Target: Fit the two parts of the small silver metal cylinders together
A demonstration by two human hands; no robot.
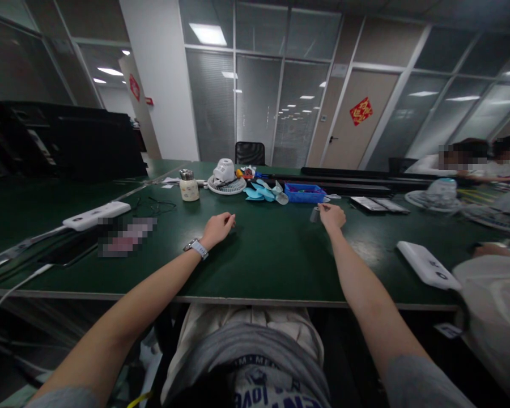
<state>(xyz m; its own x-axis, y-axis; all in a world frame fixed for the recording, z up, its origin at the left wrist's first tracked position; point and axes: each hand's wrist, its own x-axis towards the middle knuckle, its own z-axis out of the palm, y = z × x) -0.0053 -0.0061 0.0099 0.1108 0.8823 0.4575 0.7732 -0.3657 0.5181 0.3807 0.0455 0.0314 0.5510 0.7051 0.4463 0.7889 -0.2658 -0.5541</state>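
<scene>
My right hand (334, 216) pinches a small grey cylindrical piece (315, 215) between thumb and fingers, at or just above the green table (263, 255). Just beyond it stands a blue plastic basket (305, 194) holding small dark and purple items. My left hand (219, 228), with a watch (196, 247) on its wrist, is held over the table with curled fingers, and nothing shows in it. Light blue fan blades (260, 191) lie in a pile left of the basket. Beside them is a white fan housing (225, 169) on a round grille (234, 186).
A cream bottle (190, 188) stands far left of centre. White power strips lie left (97, 215) and right (428, 264), with cables at the left. Long black bars (352, 186) run along the back right. Other people (467, 158) sit at the right, by more fan parts (442, 195).
</scene>
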